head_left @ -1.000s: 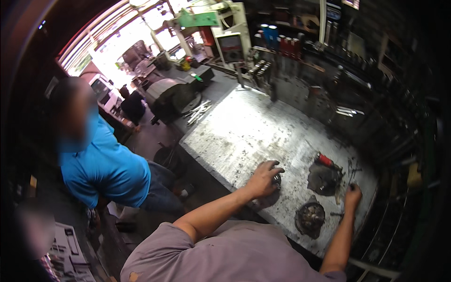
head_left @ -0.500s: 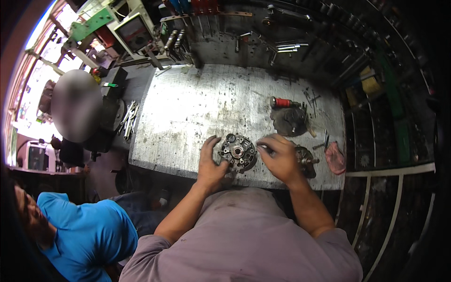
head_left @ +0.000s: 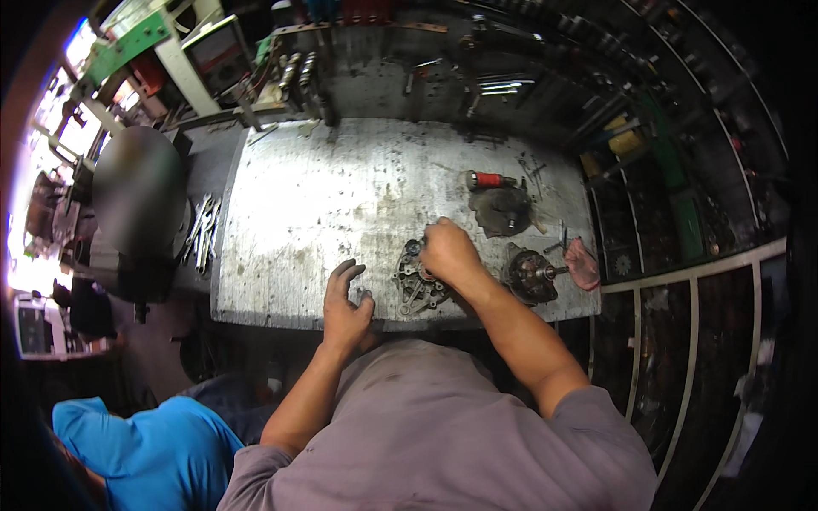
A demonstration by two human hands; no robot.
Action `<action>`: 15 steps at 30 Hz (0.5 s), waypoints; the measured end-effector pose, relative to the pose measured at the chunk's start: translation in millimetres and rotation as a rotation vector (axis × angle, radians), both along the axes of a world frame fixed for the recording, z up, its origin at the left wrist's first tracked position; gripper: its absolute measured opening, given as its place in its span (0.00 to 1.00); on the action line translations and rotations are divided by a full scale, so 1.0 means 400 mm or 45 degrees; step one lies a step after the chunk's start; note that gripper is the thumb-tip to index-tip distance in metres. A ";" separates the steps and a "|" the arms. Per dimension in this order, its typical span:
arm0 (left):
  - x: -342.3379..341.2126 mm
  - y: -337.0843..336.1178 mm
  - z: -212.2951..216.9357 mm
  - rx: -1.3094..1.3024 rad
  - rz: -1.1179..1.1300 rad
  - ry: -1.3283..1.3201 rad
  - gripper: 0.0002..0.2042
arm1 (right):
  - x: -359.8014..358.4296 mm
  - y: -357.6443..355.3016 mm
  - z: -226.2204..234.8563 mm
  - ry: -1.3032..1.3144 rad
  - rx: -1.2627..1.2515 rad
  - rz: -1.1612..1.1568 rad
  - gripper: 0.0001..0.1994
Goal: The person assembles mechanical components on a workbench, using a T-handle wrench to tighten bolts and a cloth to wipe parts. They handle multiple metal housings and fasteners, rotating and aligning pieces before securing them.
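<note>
I note the round metal housing [head_left: 416, 285] lying flat on the table [head_left: 324, 204], close to its near edge and roughly at its middle. The right hand [head_left: 450, 253] sits on the housing's upper right portion, fingers curled down and closed over its rim, so the part lies under and to the left of that hand; what the fingertips pinch I cannot tell, since the back of the hand hides them. The left hand [head_left: 345, 307] rests at the near edge, just left of the housing and apart from it, its fingers [head_left: 344, 274] loosely spread, released and holding nothing.

To the right of the housing I see a second round assembly with a short shaft [head_left: 530, 274], and just beside that a pink rag [head_left: 584, 263]. Farther back lie a dark disc-shaped part [head_left: 501, 210] and a red-handled tool [head_left: 487, 180], near each other. A person in a blue shirt [head_left: 145, 456] stands at the lower left, well apart from the table's things.
</note>
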State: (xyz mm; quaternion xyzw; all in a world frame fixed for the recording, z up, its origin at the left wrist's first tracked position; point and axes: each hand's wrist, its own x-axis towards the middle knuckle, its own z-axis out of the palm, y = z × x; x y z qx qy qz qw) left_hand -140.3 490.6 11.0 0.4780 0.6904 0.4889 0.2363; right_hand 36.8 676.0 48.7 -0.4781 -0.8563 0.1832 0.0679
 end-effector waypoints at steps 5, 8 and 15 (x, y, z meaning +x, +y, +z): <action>0.012 0.039 0.027 0.057 -0.093 -0.065 0.24 | 0.005 -0.019 -0.011 -0.001 0.094 -0.012 0.09; 0.029 0.098 0.038 0.102 -0.152 0.020 0.22 | 0.023 -0.018 -0.031 0.021 0.146 0.031 0.15; 0.067 0.272 0.032 -0.047 -0.367 0.118 0.12 | 0.034 -0.023 0.042 -0.060 0.183 0.113 0.12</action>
